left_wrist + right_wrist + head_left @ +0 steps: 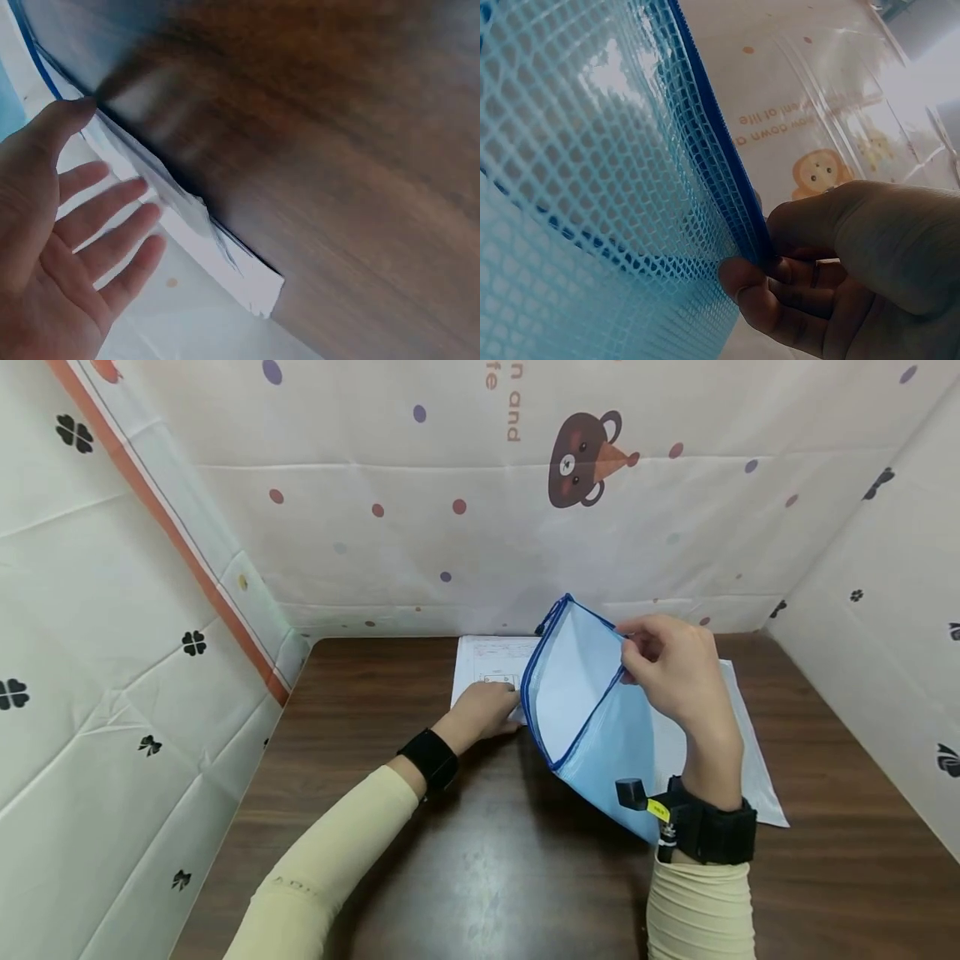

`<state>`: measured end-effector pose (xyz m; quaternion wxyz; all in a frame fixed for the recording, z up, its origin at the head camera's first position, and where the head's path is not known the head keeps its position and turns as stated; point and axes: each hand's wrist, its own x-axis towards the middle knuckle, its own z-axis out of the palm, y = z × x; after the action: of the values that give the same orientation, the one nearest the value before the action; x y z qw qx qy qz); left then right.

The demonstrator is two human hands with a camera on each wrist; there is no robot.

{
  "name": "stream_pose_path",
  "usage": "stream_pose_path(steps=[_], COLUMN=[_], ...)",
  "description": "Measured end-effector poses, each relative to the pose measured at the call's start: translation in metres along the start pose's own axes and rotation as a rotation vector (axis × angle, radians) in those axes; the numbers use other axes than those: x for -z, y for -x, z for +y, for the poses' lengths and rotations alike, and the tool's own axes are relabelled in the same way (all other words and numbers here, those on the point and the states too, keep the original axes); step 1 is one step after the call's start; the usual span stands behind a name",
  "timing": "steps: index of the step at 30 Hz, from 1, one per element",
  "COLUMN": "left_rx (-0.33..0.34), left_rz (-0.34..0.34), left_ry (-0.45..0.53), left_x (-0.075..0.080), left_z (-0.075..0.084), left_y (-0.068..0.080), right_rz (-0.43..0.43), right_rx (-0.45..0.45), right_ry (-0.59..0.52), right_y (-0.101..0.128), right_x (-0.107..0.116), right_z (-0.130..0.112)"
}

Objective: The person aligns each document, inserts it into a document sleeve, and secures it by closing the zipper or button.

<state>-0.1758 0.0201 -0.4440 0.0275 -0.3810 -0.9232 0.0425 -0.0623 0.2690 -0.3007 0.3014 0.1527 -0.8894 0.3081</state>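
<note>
A light blue mesh zipper pouch (592,714) with dark blue edging stands tilted on the brown table (450,860), its mouth gaping toward the left. My right hand (630,652) pinches the pouch's upper rim between thumb and fingers. The right wrist view shows that pinch (761,262) on the blue mesh pouch (592,187) close up. My left hand (504,697) rests flat on a stack of printed white papers (487,662) just left of the pouch mouth. In the left wrist view the left hand (105,202) has its fingers spread straight over the paper stack (225,262).
A pale sheet or clear sleeve (753,768) lies on the table under and right of the pouch. Fabric walls with dots and a bear print (585,460) close in the table at the back and both sides. Bare wood table (337,150) shows beside the papers.
</note>
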Motion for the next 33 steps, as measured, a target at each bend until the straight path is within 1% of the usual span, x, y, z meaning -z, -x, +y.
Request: stream_pose_path(steps=[3, 6, 10, 14, 21, 23, 26, 29, 33], left_rx=[-0.014, -0.022, -0.014, -0.012, 0.012, 0.023, 0.044, 0.067, 0.067], left_rz=[-0.007, -0.006, 0.022, 0.049, 0.06, 0.053, 0.033, -0.012, -0.061], left_ry=[-0.001, -0.03, -0.085, -0.132, -0.149, -0.135, -0.086, -0.05, -0.048], left_x=[0.002, 0.003, 0.001, -0.003, -0.006, -0.007, -0.005, -0.003, -0.002], left_z=[0.003, 0.007, 0.011, 0.015, 0.017, 0.016, 0.014, 0.013, 0.015], left_y=[0.0, 0.001, 0.004, 0.01, 0.025, 0.03, 0.035, 0.038, 0.042], right_rz=[0.004, 0.005, 0.004, 0.003, 0.006, 0.003, 0.001, -0.001, -0.006], right_rx=[0.004, 0.003, -0.005, -0.012, -0.005, -0.003, -0.008, -0.012, -0.016], right_ry=[0.001, -0.002, 0.001, 0.016, 0.03, 0.027, 0.025, 0.029, 0.035], right_y=[-0.001, -0.003, -0.004, -0.003, -0.001, -0.001, -0.002, -0.002, 0.0], right_x=[0.001, 0.002, 0.003, 0.003, 0.003, 0.003, 0.002, 0.001, 0.001], right_z=[-0.001, -0.002, -0.002, -0.003, -0.003, -0.003, -0.003, -0.003, -0.002])
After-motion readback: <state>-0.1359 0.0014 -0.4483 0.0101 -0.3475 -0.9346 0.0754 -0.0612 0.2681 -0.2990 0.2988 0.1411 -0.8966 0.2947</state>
